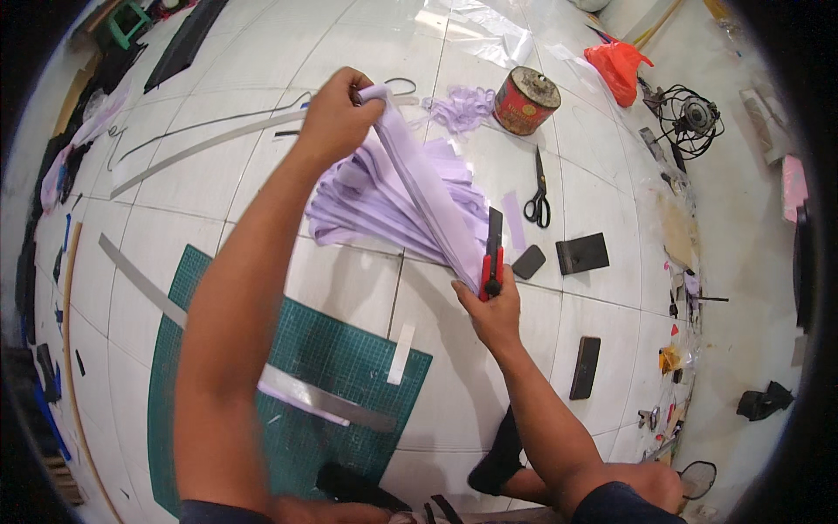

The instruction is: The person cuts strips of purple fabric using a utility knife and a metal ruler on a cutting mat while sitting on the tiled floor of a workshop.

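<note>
My left hand [342,118] pinches the far end of a folded lavender fabric strip [423,196]. The strip runs slantwise down to my right hand [495,316], which is closed on its near end. That same hand also grips a red and black utility knife [492,272], its dark blade end pointing away from me. Beneath the strip, a fanned pile of lavender fabric strips [345,210] lies on the white tiles. My left forearm hides part of a green cutting mat [332,349], where a metal ruler [327,402] rests over a bit of lavender fabric.
Black scissors [539,192] lie right of the pile, near a red tin [526,100] and tangled lavender scraps [463,109]. Dark flat blocks [583,253] sit farther right. A long metal strip [201,153] crosses the floor at far left. A red plastic bag [616,70] stands at far right.
</note>
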`<state>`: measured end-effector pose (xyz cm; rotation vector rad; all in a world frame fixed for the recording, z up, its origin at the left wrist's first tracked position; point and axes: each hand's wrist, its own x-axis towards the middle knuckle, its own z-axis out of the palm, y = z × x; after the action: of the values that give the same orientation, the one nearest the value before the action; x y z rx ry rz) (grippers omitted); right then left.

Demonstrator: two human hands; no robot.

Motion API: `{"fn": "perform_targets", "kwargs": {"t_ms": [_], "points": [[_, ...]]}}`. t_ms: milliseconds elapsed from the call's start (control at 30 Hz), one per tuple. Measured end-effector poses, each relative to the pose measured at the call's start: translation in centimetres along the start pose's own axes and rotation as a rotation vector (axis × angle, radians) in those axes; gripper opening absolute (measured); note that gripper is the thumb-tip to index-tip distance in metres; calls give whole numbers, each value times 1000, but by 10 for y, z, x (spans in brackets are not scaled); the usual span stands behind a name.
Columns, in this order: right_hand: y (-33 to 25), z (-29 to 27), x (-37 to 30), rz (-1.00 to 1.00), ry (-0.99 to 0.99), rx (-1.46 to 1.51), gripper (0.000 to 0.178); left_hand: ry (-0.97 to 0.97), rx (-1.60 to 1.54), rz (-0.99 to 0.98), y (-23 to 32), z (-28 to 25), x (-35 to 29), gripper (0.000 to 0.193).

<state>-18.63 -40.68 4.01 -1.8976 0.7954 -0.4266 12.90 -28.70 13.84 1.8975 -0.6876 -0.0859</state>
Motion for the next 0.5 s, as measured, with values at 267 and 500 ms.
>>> {"fn": "perform_targets", "kwargs": {"t_ms": [267, 500], "points": [[5, 66, 59, 145, -84, -414, 52, 290, 267, 60, -82, 15, -13, 61], [10, 43, 6, 39, -227, -566, 59, 156, 398, -238, -113, -136, -180, 40]]}}
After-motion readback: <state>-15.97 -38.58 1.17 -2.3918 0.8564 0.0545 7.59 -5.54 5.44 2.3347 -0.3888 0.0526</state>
